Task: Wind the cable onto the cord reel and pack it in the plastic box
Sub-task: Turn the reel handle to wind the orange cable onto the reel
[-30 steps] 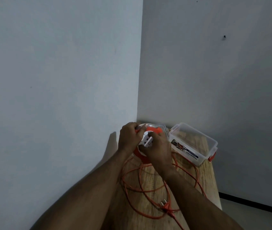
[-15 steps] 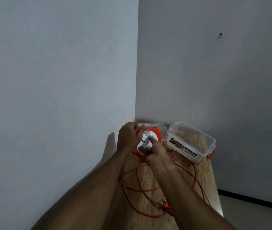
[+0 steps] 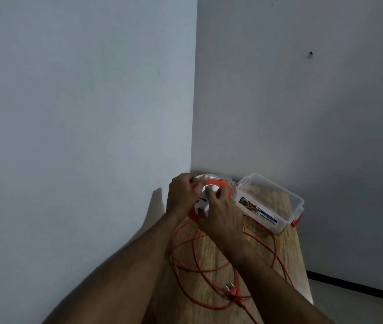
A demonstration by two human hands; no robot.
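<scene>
An orange cord reel with a white centre hub stands tilted at the far left end of the wooden table. My left hand grips its left rim. My right hand is closed over the white hub and covers the reel's front. Loose loops of orange cable lie on the table in front of the reel, ending in a plug near me. A clear plastic box, open with orange latches, sits just right of the reel.
Grey walls meet in a corner directly behind the reel, one close along the table's left side. A clear lid lies behind the reel next to the box. The table's right edge drops to the floor.
My right hand has turned on the white hub, moving from its lower part back over its front. The left hand keeps its hold on the rim. The cable loops shifted slightly.
</scene>
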